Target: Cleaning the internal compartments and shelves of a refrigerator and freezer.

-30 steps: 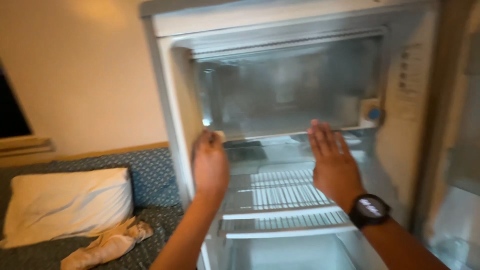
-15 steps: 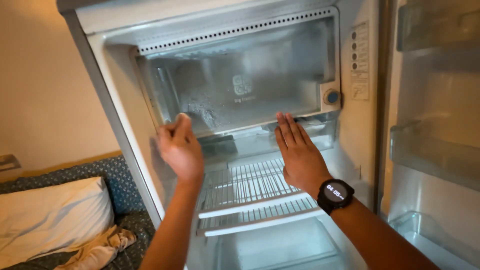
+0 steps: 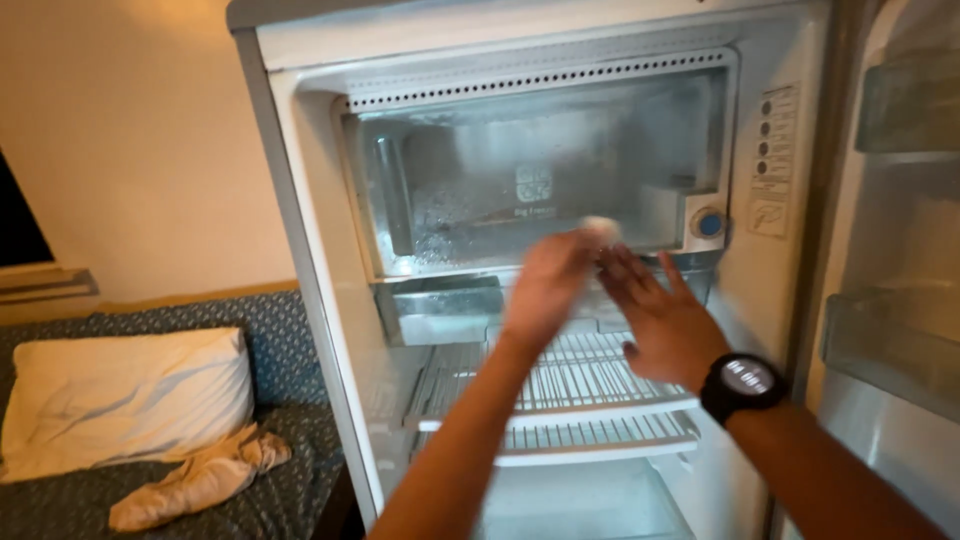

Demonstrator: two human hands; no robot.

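Note:
I stand before an open fridge with a frosted, clear-fronted freezer box at the top. My left hand is blurred in front of the freezer's lower edge, fingers pinched on a small pale lump; what the lump is cannot be told. My right hand, with a black watch on its wrist, is just right of it, fingers spread and holding nothing, almost touching the left hand. Below both hands lie white wire shelves.
A blue dial sits at the freezer's lower right corner, and a clear tray hangs under the freezer. The door's shelves stand at the right. To the left is a bed with a white pillow and a crumpled cloth.
My left hand has swept right from the freezer's lower left corner to beside my right hand, carrying the pale lump. The right hand has stayed near the freezer's lower edge.

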